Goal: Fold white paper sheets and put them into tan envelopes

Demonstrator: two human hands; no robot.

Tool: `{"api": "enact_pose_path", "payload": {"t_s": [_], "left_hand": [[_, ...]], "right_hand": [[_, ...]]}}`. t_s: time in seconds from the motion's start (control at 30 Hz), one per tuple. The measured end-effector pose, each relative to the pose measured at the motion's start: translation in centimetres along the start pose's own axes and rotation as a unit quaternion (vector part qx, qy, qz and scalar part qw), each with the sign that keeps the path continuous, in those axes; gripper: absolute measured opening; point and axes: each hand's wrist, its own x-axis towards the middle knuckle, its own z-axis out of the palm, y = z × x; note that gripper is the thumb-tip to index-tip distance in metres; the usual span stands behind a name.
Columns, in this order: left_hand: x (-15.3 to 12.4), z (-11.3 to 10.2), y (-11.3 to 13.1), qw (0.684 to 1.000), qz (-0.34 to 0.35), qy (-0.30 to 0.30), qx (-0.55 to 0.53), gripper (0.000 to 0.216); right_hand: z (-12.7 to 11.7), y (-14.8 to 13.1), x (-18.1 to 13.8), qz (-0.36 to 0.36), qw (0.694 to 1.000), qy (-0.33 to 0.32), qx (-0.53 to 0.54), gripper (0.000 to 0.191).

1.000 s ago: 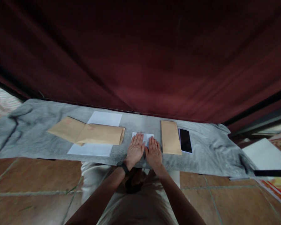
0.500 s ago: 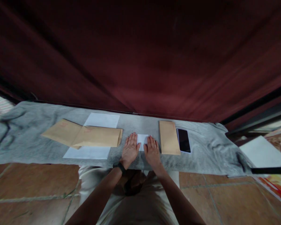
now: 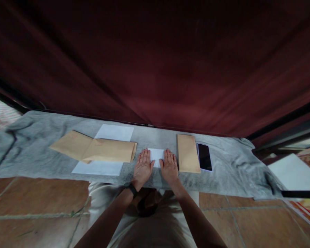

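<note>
White folded paper [image 3: 156,155], on the grey cloth [image 3: 222,172], lay pressed under two flat, spread hands that grasped nothing: left hand [image 3: 142,168] at its 8 o'clock, right hand [image 3: 169,166] at 4 o'clock. Step judged as creasing; lifting would call for an edge pinch. Brown envelope [image 3: 187,157] lay at 3 o'clock.

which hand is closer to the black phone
Right. The right hand lies flat just left of the brown envelope beside the phone; the left hand is farther off, across the folded white paper.
</note>
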Motion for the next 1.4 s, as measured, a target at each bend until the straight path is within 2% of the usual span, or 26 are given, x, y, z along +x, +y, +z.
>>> {"api": "enact_pose_path", "payload": {"t_s": [0.17, 0.3, 0.4, 0.7, 0.9, 1.4], "left_hand": [[0.3, -0.2, 1.2, 1.0, -0.023, -0.007, 0.014, 0.058], [1.2, 0.2, 2.8, 0.999, 0.023, -0.037, -0.014, 0.055], [1.6, 0.5, 3.2, 0.998, 0.032, -0.048, -0.021, 0.055], [0.4, 0.4, 0.7, 0.999, -0.034, 0.0, -0.006, 0.06], [-0.2, 0.4, 0.3, 0.998, -0.059, 0.025, -0.011, 0.062], [-0.2, -0.5, 0.5, 0.999, -0.052, 0.001, 0.002, 0.059]], "right_hand": [[0.1, 0.0, 0.0, 0.004, 1.0, -0.001, 0.002, 0.058], [0.2, 0.1, -0.1, 0.001, 1.0, -0.007, 0.004, 0.058], [0.2, 0.1, -0.2, -0.002, 1.0, -0.011, 0.001, 0.057], [0.2, 0.1, -0.2, 0.001, 1.0, -0.001, -0.008, 0.056], [0.0, 0.0, -0.2, 0.004, 1.0, -0.001, -0.001, 0.057], [-0.2, 0.0, -0.1, 0.004, 1.0, -0.006, 0.016, 0.056]]}}
